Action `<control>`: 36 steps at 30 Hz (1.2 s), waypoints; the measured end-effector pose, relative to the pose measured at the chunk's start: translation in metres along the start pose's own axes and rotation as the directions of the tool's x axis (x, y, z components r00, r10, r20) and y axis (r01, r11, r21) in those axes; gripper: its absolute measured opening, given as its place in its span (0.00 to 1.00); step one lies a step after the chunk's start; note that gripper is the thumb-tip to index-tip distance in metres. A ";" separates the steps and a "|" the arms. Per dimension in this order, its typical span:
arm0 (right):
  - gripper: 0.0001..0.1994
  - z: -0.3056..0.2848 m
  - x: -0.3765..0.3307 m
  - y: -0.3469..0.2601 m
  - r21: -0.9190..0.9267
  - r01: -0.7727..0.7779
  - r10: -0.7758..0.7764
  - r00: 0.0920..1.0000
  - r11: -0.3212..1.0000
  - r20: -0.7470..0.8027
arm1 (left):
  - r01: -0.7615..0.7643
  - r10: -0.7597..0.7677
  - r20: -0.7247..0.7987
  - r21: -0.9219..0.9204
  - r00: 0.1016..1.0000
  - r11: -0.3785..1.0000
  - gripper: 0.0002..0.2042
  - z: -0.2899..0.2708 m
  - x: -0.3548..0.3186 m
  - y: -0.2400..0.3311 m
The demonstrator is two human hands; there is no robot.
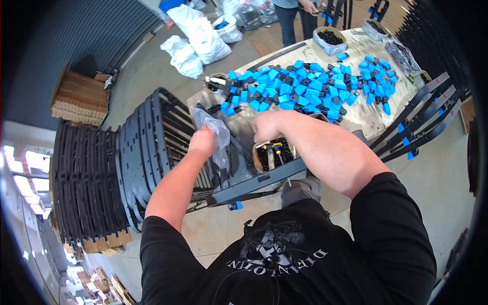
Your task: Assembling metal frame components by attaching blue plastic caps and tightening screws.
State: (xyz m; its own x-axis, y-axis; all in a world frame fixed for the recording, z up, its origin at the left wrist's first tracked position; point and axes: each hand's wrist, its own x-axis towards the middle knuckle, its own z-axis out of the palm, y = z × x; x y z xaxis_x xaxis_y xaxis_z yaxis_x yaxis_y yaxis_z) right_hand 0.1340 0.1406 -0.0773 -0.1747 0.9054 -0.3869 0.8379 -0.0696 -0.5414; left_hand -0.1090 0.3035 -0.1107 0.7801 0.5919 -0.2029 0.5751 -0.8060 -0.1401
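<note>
Left hand: clenched on clear plastic bag
Right hand: curled; cannot tell what it holds
Blue-black fittings: counter, upper centre

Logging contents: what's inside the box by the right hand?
Small dark pieces show in the box, a yellow-handled tool over them. Anything deeper is covered.

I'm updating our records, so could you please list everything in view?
table: one, pale, centre-right
plastic parts: many, blue and black, tabletop
open boxes: several, pale, around the table
tool: one, yellow and black, nearest box
plastic bag: one, clear, centre-left
large frames: many, black, left
curved frames: several, black, right
sacks: several, white, upper left
cardboard stack: one, brown, far left
co-worker: one, dark trousers, top
shirt: one, black, bottom
left hand: one, bare, gripping the bag
right hand: one, bare, beside nearest box
</note>
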 end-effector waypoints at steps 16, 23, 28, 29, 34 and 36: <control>0.23 -0.015 -0.011 0.005 -0.009 -0.167 0.167 0.985 0.986 0.037 | -0.008 -0.160 -0.139 -0.778 0.977 0.629 0.10 -0.093 -0.069 0.077; 0.24 -0.007 -0.002 0.014 0.004 -0.154 0.154 0.988 0.988 -0.020 | -0.428 0.059 -0.488 -0.695 0.871 0.578 0.09 -0.134 -0.155 0.147; 0.26 -0.010 0.005 0.014 -0.031 -0.170 0.172 0.983 0.985 0.057 | -0.448 0.048 -0.551 -0.623 0.833 0.641 0.10 -0.120 -0.166 0.170; 0.23 -0.008 0.002 0.013 -0.007 -0.177 0.177 0.984 0.984 0.027 | -0.379 -0.006 -0.501 -0.661 0.865 0.647 0.11 -0.119 -0.166 0.171; 0.21 -0.005 0.003 0.020 0.034 -0.170 0.171 0.985 0.985 -0.018 | -0.426 0.078 -0.505 -0.625 0.860 0.653 0.10 -0.121 -0.158 0.167; 0.21 -0.008 0.001 0.016 0.007 -0.164 0.163 0.986 0.987 0.017 | -0.517 0.122 -0.621 -0.510 0.774 0.687 0.10 -0.119 -0.154 0.164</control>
State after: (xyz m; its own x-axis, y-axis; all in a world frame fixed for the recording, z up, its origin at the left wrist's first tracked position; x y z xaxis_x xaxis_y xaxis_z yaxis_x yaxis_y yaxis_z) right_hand 0.1513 0.1442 -0.0806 -0.0440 0.8748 -0.4825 0.8517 -0.2195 -0.4758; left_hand -0.1056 0.0807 0.0133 0.8271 0.3645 0.4278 0.1173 -0.8563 0.5029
